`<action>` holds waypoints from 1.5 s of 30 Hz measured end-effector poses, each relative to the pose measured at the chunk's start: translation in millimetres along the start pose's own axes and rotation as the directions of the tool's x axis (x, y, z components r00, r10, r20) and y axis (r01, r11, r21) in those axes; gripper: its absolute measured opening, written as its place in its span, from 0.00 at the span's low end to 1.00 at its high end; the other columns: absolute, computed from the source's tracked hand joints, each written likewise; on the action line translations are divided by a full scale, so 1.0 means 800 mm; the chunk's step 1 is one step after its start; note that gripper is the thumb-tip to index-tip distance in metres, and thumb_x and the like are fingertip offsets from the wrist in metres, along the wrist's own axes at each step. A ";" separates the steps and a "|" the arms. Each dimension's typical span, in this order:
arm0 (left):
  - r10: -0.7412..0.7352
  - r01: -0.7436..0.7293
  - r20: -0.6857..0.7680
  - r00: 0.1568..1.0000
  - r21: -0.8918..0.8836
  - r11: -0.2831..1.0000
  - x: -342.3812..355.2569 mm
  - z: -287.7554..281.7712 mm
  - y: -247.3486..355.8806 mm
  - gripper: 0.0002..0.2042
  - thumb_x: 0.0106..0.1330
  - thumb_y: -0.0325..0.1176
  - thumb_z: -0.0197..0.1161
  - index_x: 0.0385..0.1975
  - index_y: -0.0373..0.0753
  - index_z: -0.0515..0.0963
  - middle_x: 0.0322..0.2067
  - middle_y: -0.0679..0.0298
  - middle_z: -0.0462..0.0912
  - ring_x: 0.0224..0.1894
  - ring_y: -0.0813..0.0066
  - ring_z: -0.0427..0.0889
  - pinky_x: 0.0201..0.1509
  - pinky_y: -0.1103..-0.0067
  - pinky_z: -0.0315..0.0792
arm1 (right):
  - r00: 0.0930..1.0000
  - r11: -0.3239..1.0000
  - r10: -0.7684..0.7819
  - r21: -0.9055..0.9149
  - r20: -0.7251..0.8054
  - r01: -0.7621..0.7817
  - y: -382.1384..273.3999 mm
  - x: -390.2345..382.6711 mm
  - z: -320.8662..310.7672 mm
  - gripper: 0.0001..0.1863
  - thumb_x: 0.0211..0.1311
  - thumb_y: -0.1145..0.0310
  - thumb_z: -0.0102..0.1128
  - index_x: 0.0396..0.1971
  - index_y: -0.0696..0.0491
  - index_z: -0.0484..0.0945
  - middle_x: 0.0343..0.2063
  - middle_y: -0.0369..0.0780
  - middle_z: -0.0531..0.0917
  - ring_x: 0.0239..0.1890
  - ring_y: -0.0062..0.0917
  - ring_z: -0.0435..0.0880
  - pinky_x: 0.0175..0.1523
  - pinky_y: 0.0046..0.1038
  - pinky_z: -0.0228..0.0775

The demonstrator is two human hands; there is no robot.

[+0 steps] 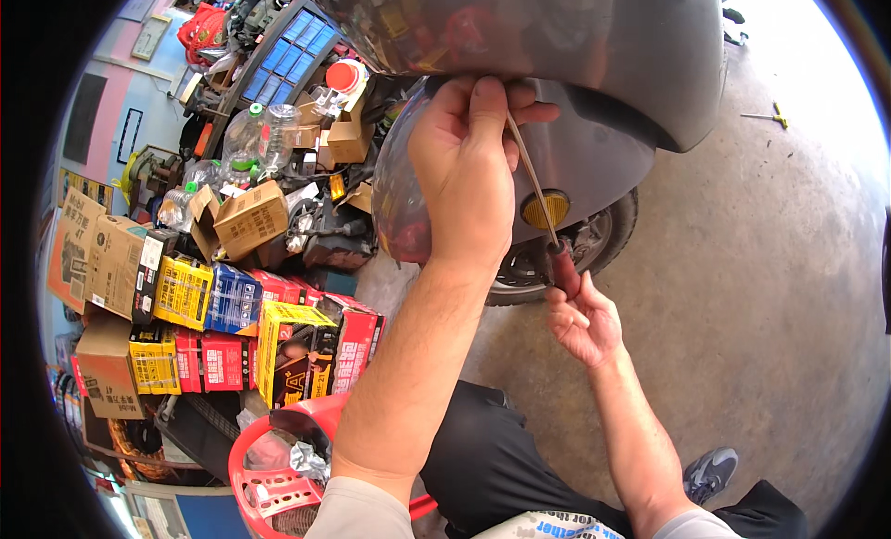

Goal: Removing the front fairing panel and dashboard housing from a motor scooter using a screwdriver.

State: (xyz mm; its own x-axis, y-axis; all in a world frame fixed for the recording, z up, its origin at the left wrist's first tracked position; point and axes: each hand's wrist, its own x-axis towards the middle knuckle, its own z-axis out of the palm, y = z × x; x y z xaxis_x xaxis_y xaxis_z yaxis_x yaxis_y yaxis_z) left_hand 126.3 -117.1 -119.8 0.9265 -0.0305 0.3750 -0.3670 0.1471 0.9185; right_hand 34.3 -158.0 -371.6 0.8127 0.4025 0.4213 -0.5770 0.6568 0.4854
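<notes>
The red-handled screwdriver (565, 272) slants far and left to the big grey body panel's (557, 38) bottom edge, tip hidden. The right hand (590, 324) curls round its handle; the left hand (467, 168) bends by the far end, its grip unclear. The step seems to be setting the tip; next needs a steady turn. An amber reflector (559, 206) sits behind.
</notes>
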 end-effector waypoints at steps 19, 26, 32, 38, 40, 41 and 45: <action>0.034 -0.036 0.032 0.999 0.036 0.999 0.003 -0.008 -0.001 0.04 0.68 0.28 0.58 0.36 0.34 0.72 0.33 0.62 0.81 0.33 0.77 0.84 0.22 0.88 0.59 | 0.775 0.895 -0.425 -0.343 -0.468 0.284 0.031 0.013 0.037 0.21 0.74 0.57 0.40 0.60 0.48 0.67 0.52 0.49 0.75 0.27 0.25 0.73 0.37 0.25 0.69; 0.015 -0.015 0.030 0.999 0.000 1.000 0.003 -0.007 0.002 0.06 0.65 0.27 0.61 0.37 0.34 0.72 0.33 0.62 0.81 0.34 0.77 0.84 0.21 0.88 0.60 | 0.970 0.970 -0.206 -0.156 -0.128 0.185 0.019 0.002 0.006 0.19 0.68 0.63 0.51 0.58 0.48 0.69 0.52 0.45 0.75 0.39 0.30 0.77 0.45 0.27 0.71; 0.022 -0.023 0.010 1.000 0.114 0.993 0.005 -0.010 -0.003 0.06 0.66 0.27 0.61 0.37 0.34 0.72 0.34 0.60 0.81 0.32 0.77 0.83 0.22 0.88 0.61 | 0.852 0.882 -0.429 -0.342 -0.302 0.323 0.026 0.008 0.030 0.20 0.63 0.66 0.58 0.55 0.51 0.72 0.52 0.44 0.76 0.42 0.31 0.75 0.46 0.29 0.70; 0.019 -0.019 0.023 1.000 -0.006 1.000 0.001 -0.003 0.002 0.04 0.69 0.27 0.56 0.37 0.32 0.72 0.34 0.57 0.81 0.32 0.75 0.83 0.22 0.87 0.61 | 0.983 0.988 -0.140 -0.079 -0.123 0.131 0.007 -0.002 0.004 0.23 0.67 0.60 0.53 0.60 0.51 0.68 0.51 0.47 0.76 0.30 0.25 0.74 0.39 0.25 0.67; 0.039 -0.039 0.013 0.999 0.064 0.997 0.001 -0.006 0.003 0.04 0.69 0.27 0.55 0.36 0.32 0.72 0.34 0.57 0.81 0.32 0.75 0.83 0.22 0.87 0.61 | 0.912 0.945 -0.311 -0.192 -0.268 0.266 0.030 0.008 0.021 0.23 0.67 0.60 0.53 0.59 0.51 0.69 0.51 0.47 0.76 0.30 0.24 0.74 0.39 0.24 0.67; 0.057 -0.057 0.006 0.998 0.126 0.990 0.002 -0.008 0.002 0.04 0.69 0.27 0.55 0.36 0.32 0.72 0.33 0.58 0.81 0.31 0.75 0.83 0.22 0.87 0.61 | 0.789 0.868 -0.482 -0.328 -0.381 0.372 0.037 0.010 0.031 0.22 0.67 0.59 0.53 0.59 0.51 0.70 0.51 0.47 0.75 0.29 0.24 0.74 0.38 0.24 0.66; 0.059 -0.060 0.006 0.998 0.088 0.994 0.004 -0.005 -0.002 0.05 0.68 0.27 0.57 0.36 0.32 0.72 0.32 0.59 0.80 0.31 0.75 0.82 0.22 0.87 0.61 | 0.755 0.869 -0.478 -0.370 -0.449 0.330 0.031 0.010 0.049 0.21 0.67 0.59 0.53 0.57 0.50 0.71 0.51 0.46 0.76 0.30 0.23 0.75 0.38 0.23 0.65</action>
State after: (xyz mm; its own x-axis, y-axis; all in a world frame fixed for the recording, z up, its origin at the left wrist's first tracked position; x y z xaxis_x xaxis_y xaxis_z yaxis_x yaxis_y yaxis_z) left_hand 130.6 -113.3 -120.7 0.9026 -0.0274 0.4296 -0.4275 0.0609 0.9020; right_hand 23.5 -163.4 -326.5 0.9260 0.2763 -0.2572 -0.2032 0.9391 0.2771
